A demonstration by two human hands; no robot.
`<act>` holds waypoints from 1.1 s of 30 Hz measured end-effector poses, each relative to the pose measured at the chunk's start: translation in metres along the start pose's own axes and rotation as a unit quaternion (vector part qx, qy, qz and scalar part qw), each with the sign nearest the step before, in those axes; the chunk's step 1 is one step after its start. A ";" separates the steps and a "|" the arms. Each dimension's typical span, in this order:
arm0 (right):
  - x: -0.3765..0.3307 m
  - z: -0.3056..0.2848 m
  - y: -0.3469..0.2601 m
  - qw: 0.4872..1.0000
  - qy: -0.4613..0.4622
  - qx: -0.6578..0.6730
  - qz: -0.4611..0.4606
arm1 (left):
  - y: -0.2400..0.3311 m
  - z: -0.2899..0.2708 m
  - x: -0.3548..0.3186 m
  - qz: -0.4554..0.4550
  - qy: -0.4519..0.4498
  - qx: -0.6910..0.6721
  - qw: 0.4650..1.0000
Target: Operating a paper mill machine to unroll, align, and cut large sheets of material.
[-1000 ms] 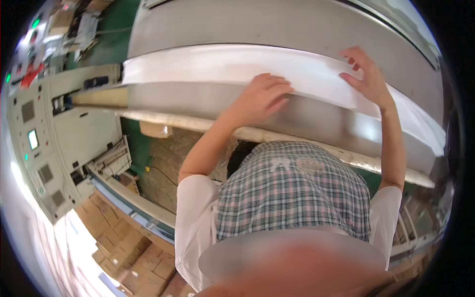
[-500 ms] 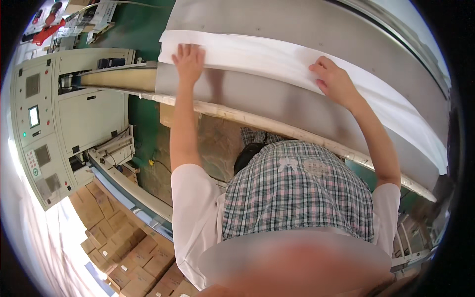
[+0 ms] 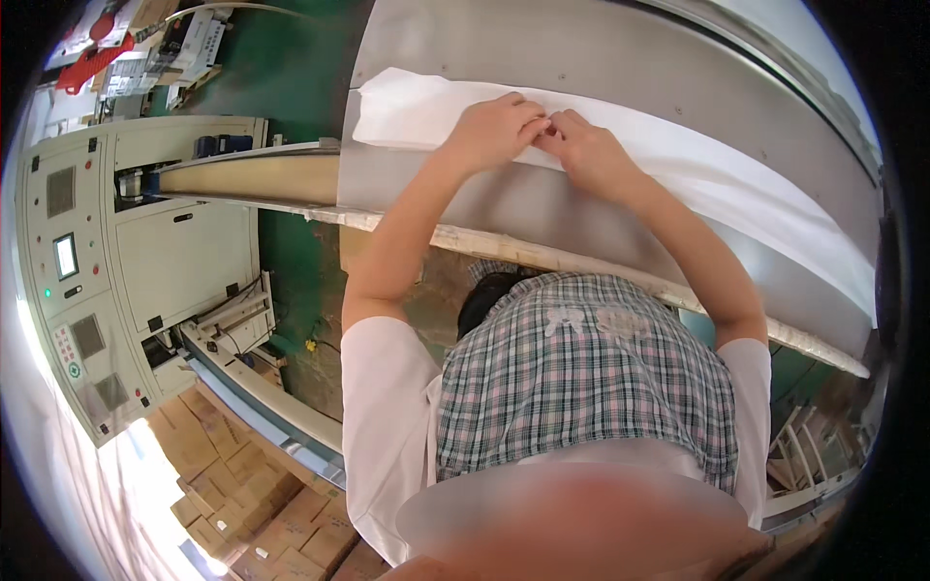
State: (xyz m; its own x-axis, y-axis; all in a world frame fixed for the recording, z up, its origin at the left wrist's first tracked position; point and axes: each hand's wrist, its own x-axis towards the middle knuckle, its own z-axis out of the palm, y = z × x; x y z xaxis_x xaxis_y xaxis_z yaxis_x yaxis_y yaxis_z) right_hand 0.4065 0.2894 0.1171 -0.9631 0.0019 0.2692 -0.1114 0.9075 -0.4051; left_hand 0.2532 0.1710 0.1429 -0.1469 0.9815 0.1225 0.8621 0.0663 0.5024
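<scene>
A long, folded strip of white cloth (image 3: 712, 165) lies along a grey metal tabletop (image 3: 475, 44), curving down to the right. Over its middle stretch my left hand (image 3: 492, 134) and my right hand (image 3: 593, 157) meet, fingertips nearly touching. Both are closed, thumbs pressed against the fingers in a pinch. Whatever sits between the fingertips is too small or hidden to make out. At the left the strip ends in a loose, slightly rumpled edge.
A pale, worn rail (image 3: 484, 240) runs along the table's near edge. To the left stands a cream machine cabinet (image 3: 184, 247) with a small screen, joined by a yellowish belt (image 3: 257, 180). Cardboard boxes (image 3: 232, 474) are stacked at lower left. A checked apron (image 3: 581, 378) covers my lap.
My left hand has left the strip's left end and moved right. My right hand has shifted left to meet it. The cloth's left end looks more rumpled.
</scene>
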 end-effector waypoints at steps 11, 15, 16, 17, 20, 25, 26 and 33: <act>0.043 0.031 -0.014 0.999 0.003 -0.004 -0.048 | -0.123 -0.099 -0.108 -0.332 0.034 0.219 0.917; 0.042 0.034 -0.017 0.997 0.030 -0.053 -0.041 | -0.094 -0.075 -0.056 -0.145 0.097 0.174 0.969; 0.040 0.032 -0.017 0.998 0.027 -0.053 -0.036 | -0.083 -0.063 -0.039 -0.063 0.088 0.174 0.979; 0.038 0.028 -0.018 0.998 0.025 -0.056 -0.029 | -0.080 -0.054 -0.026 -0.052 0.069 0.152 0.985; 0.007 -0.001 -0.003 0.992 0.017 -0.127 0.007 | -0.089 -0.009 0.000 -0.107 0.062 0.178 0.976; -0.100 -0.075 0.045 0.977 -0.047 -0.122 0.166 | -0.102 0.033 -0.032 -0.094 0.094 0.245 0.960; -0.129 -0.091 0.057 0.970 -0.046 -0.116 0.208 | -0.084 0.029 -0.043 -0.158 0.088 0.220 0.958; -0.271 -0.201 0.147 0.929 -0.012 -0.185 0.321 | -0.132 -0.029 -0.123 -0.236 0.020 0.445 0.864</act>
State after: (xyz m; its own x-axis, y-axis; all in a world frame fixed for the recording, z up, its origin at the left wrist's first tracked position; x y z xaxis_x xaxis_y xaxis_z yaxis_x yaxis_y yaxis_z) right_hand 0.7007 0.5066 0.1598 -0.8076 0.5872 0.0554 0.5752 0.8049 -0.1461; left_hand 0.1431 0.0359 0.0861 -0.5851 0.8016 0.1225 0.7302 0.5866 -0.3504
